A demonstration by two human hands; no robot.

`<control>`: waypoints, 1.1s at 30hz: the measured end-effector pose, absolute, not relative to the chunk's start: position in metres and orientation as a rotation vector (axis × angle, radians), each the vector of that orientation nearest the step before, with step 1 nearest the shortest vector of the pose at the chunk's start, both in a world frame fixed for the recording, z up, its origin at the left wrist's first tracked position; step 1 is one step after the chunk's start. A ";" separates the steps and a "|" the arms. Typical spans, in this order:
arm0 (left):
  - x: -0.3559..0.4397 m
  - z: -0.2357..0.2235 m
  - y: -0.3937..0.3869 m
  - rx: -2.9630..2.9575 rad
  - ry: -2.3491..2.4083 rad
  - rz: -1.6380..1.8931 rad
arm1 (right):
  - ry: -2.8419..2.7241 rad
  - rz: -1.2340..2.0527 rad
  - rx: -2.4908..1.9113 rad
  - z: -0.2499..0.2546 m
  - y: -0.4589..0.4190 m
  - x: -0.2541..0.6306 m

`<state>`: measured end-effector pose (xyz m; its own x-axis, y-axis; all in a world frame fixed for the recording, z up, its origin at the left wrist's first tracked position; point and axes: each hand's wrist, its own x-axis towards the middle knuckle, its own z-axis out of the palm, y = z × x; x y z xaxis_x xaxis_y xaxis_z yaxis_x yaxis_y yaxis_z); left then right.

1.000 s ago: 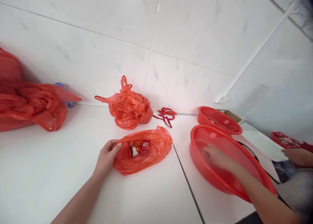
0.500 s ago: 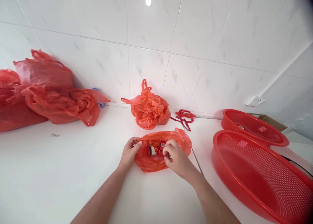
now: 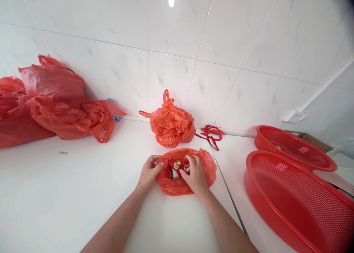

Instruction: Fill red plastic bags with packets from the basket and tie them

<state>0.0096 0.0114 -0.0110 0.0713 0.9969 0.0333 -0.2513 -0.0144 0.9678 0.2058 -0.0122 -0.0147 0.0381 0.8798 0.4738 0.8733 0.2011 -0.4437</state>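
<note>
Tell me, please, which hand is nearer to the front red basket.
Right. The right hand is in the mouth of the open red bag, left of the front red basket; the left hand holds the bag's left edge, farther away.

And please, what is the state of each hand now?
Left hand: closed, pinching the rim of the open red bag.
Right hand: open, fingers apart over the packets inside; nothing visibly gripped.

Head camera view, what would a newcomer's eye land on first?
Probably the open red bag at the center, its rim pinched by the left hand, with the right hand inside it by small packets. Next, perhaps, the big red basket at lower right, then the heaped red bags at far left.
</note>
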 end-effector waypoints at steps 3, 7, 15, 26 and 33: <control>0.010 -0.013 0.017 1.073 0.973 1.300 | -1.781 0.046 -1.654 -0.016 -0.009 0.207; 0.012 -0.017 0.021 1.091 0.970 1.307 | -1.766 0.134 -1.618 -0.022 -0.003 0.211; 0.012 -0.022 0.023 1.111 1.006 1.389 | -1.813 0.080 -1.515 -0.013 -0.007 0.216; 0.002 -0.015 -0.002 1.204 0.922 1.307 | -1.791 0.119 -1.692 -0.024 -0.027 0.223; 0.000 -0.007 -0.005 1.160 0.659 1.156 | -1.780 0.066 -1.775 -0.028 -0.021 0.220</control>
